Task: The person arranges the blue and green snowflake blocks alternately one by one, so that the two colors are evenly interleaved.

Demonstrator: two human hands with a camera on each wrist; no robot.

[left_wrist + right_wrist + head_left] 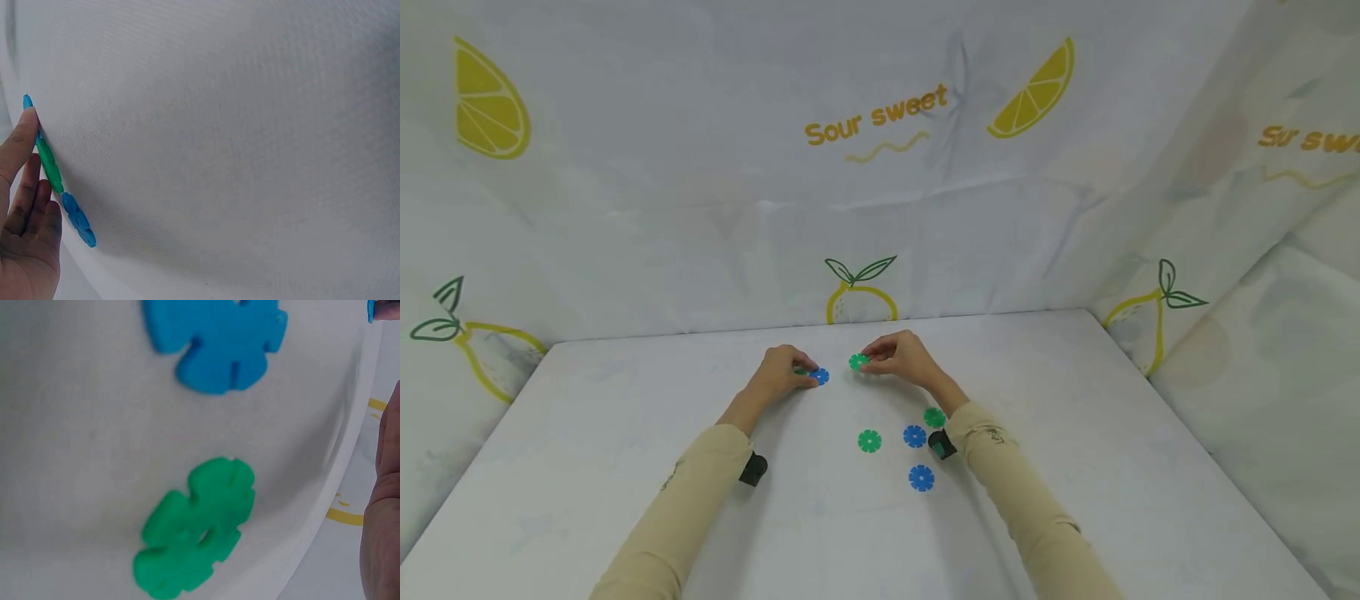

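On the white table [625,433] my left hand [801,372] pinches a blue notched disc [820,377] with a bit of green showing under the fingers. Seen edge-on in the left wrist view, this is a joined row: a blue piece [78,219], a green piece [49,164] and a blue tip [27,101], with my fingertips [25,128] against it. My right hand [868,360] pinches a green disc [857,362] a little to the right, apart from the blue one.
Loose discs lie by my right forearm: green [935,417], green [869,441], blue [914,436], blue [921,477]. The right wrist view shows a blue disc [215,337] and a green disc [197,531] close up. Lemon-print cloth walls surround the table.
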